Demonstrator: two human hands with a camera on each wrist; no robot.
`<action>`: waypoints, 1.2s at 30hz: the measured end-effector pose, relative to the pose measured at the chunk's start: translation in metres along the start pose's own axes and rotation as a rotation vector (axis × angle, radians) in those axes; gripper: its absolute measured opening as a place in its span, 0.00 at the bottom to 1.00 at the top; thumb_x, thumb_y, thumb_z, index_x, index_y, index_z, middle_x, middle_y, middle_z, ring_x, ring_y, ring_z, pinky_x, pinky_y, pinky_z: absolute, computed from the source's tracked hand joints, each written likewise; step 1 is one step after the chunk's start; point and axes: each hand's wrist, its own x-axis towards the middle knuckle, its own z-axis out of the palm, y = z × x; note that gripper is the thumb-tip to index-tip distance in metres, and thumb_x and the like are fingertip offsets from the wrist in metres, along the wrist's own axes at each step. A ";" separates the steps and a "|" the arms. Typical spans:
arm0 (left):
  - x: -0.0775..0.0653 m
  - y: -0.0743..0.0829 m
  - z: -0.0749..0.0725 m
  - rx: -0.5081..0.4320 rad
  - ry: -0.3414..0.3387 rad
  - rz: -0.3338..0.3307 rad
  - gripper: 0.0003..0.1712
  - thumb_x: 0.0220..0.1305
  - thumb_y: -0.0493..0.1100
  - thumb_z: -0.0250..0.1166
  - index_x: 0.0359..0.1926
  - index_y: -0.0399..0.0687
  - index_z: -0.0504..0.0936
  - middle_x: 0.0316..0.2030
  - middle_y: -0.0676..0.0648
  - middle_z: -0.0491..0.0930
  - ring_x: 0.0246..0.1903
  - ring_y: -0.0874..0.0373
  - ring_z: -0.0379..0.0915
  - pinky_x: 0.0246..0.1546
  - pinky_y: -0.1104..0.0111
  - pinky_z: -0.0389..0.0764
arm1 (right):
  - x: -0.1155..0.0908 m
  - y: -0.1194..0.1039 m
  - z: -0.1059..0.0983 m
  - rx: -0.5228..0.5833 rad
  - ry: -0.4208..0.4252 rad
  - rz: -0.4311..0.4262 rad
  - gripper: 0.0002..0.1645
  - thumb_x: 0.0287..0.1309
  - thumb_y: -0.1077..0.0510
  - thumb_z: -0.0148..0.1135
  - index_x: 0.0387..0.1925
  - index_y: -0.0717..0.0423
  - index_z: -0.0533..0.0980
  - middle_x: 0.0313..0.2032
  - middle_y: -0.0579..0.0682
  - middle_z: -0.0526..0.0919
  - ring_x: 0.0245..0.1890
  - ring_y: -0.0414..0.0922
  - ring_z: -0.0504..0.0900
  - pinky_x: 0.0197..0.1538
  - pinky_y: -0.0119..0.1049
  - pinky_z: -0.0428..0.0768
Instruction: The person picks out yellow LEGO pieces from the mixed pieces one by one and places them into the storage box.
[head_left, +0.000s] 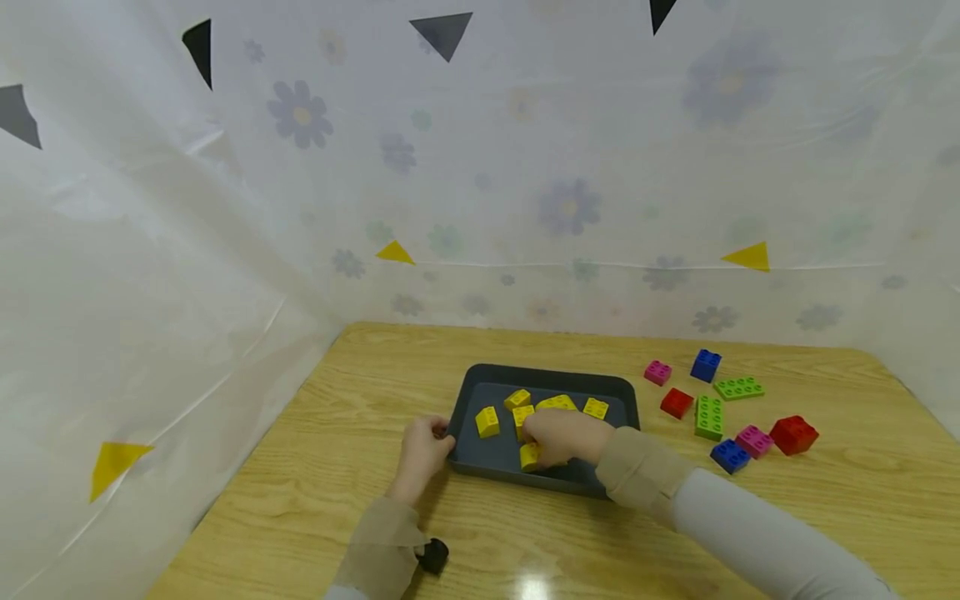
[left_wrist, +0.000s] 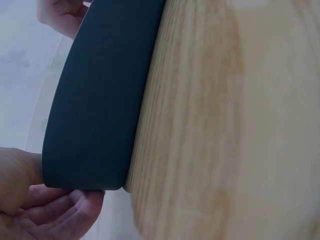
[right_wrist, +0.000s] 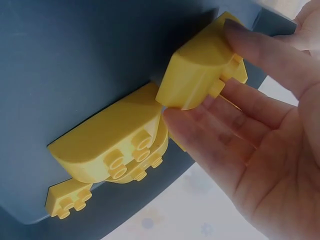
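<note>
A dark grey tray [head_left: 480, 467] stands on the wooden table with several yellow toy building bricks inside. My left hand [head_left: 422, 454] holds the tray's left end; in the left wrist view its thumb and curled fingers [left_wrist: 87, 212] lie at the tray's corner. Reaching in from the right, my right hand [head_left: 566, 435] pinches a yellow building brick [right_wrist: 195, 70] between thumb and fingers, low over the tray floor. Beside it, the right wrist view shows a rounded yellow brick [right_wrist: 107, 130] and a smaller yellow brick [right_wrist: 67, 197]. The right hand partly covers some bricks in the head view.
To the tray's right lie loose bricks: red [head_left: 793, 435], green [head_left: 708, 417], blue [head_left: 706, 365] and pink [head_left: 657, 372] among them. A flowered white sheet [head_left: 480, 167] hangs behind and left of the table [head_left: 300, 500]. A small black object [head_left: 433, 556] is at the left wrist.
</note>
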 end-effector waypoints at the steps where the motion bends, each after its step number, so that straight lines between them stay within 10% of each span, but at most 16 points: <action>1: 0.000 0.000 0.000 0.000 -0.001 0.000 0.09 0.46 0.27 0.62 0.33 0.30 0.81 0.26 0.42 0.78 0.27 0.55 0.72 0.26 0.67 0.75 | 0.000 -0.001 0.000 0.001 -0.002 -0.001 0.08 0.45 0.63 0.69 0.30 0.55 0.80 0.24 0.44 0.77 0.23 0.38 0.71 0.32 0.32 0.75; 36: 0.002 -0.003 0.001 0.008 0.003 0.005 0.10 0.46 0.27 0.61 0.34 0.29 0.81 0.26 0.42 0.78 0.27 0.55 0.73 0.26 0.67 0.75 | 0.005 -0.006 0.005 -0.099 -0.069 0.021 0.10 0.46 0.67 0.66 0.32 0.53 0.76 0.27 0.45 0.77 0.25 0.39 0.71 0.34 0.32 0.76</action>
